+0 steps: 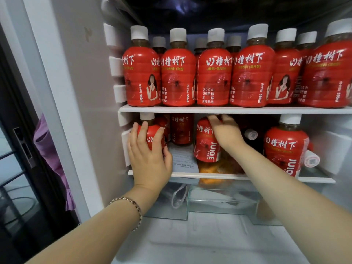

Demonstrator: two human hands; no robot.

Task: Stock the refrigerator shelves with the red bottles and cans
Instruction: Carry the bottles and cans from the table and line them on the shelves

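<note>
A red bottle (152,139) with a white cap stands upright at the far-left end of the refrigerator's lower shelf (266,177). The person's left hand (150,161) grips it, fingers and thumb curled round its body. Just to the right, a second red bottle (206,147) leans tilted on the same shelf. The right hand (225,132) lies over its top with fingers stretched toward the back; motion blur makes it impossible to tell whether that hand grips the bottle or merely touches it.

Between the two bottles, farther back, stands a dark red can (181,130), with a printed paper (182,159) lying in front of it. At the right of the shelf a third bottle (285,149) stands upright, and just beside it a white-capped bottle (312,160) lies with its cap toward the camera.

Above, the upper shelf (247,109) is lined front to back with matching upright bottles (253,73). A beaded bracelet (136,206) circles the left wrist. Below the shelves sits a clear drawer (219,199), and a purple cloth (49,149) hangs outside the refrigerator at far left.
</note>
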